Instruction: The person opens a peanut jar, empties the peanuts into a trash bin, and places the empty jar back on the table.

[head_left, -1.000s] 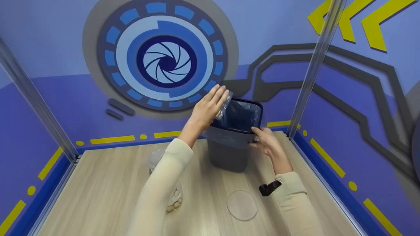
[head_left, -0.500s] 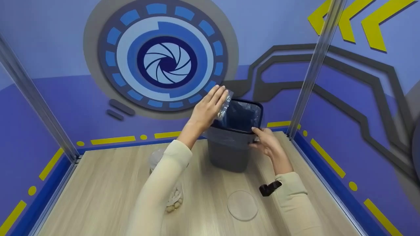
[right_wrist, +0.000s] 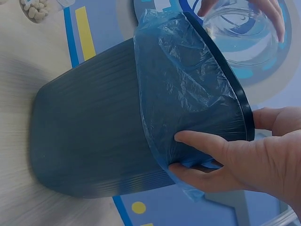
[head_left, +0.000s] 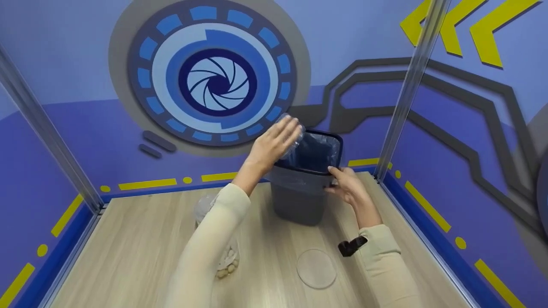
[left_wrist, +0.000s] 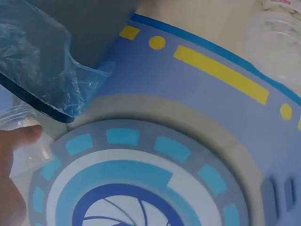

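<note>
My left hand [head_left: 272, 147] grips a clear jar [right_wrist: 242, 44] by its side and holds it tipped over the mouth of a dark grey trash bin [head_left: 297, 201]. Little shows inside the jar except a few small specks. A thin translucent bag [right_wrist: 188, 80] lines the bin and is folded down over its black rim. At the near right corner, my right hand [head_left: 351, 186] pinches that rim and the bag, thumb on one side and fingers on the other. The bin leans slightly on the wooden table [head_left: 145, 248].
A clear round lid [head_left: 317, 268] lies flat in front of the bin. Left of it stands a clear container of pale, nut-like pieces [head_left: 229, 263], partly hidden by my left sleeve. Another clear container [head_left: 203, 207] is behind that sleeve. The patterned back wall [head_left: 77, 141] rises close behind the bin.
My left hand has shifted slightly down and right, and the jar's angle has changed, with its clear edge now showing above my fingertips. My right hand and the bin stay where they were.
</note>
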`<action>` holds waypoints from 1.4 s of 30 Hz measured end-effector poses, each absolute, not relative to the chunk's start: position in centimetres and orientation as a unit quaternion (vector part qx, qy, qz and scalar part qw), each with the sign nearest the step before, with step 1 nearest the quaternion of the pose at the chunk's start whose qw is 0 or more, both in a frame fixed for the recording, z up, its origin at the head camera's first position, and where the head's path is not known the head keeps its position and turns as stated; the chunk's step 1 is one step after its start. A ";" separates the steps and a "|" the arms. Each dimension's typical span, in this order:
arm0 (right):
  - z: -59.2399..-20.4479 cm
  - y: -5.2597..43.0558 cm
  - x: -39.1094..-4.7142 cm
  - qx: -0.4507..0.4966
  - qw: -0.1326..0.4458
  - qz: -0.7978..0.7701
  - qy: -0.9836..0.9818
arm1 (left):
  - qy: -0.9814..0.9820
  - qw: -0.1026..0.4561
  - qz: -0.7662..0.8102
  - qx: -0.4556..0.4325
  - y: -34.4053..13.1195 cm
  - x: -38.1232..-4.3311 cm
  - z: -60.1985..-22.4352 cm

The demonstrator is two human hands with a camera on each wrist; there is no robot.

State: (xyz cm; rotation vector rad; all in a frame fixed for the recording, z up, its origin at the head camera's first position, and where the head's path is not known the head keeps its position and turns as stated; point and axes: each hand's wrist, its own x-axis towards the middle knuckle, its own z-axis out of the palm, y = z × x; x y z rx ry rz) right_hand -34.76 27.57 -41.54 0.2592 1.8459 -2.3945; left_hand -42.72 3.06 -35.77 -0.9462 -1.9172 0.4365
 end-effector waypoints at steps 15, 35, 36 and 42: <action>-41.8 27.5 -34.6 0.091 0.054 -0.778 0.619 | -0.749 0.476 0.233 -0.397 2.1 -42.8 -36.5; -41.4 27.2 -34.8 0.094 0.046 -0.787 0.608 | -0.777 0.372 -0.429 -0.271 1.2 -37.5 -39.2; -41.4 27.2 -34.8 0.093 0.046 -0.787 0.608 | -0.774 0.370 -0.437 -0.269 1.0 -36.8 -39.6; -41.5 27.5 -34.7 0.096 0.046 -0.788 0.607 | -0.785 0.308 -0.480 -0.242 -0.3 -33.0 -42.6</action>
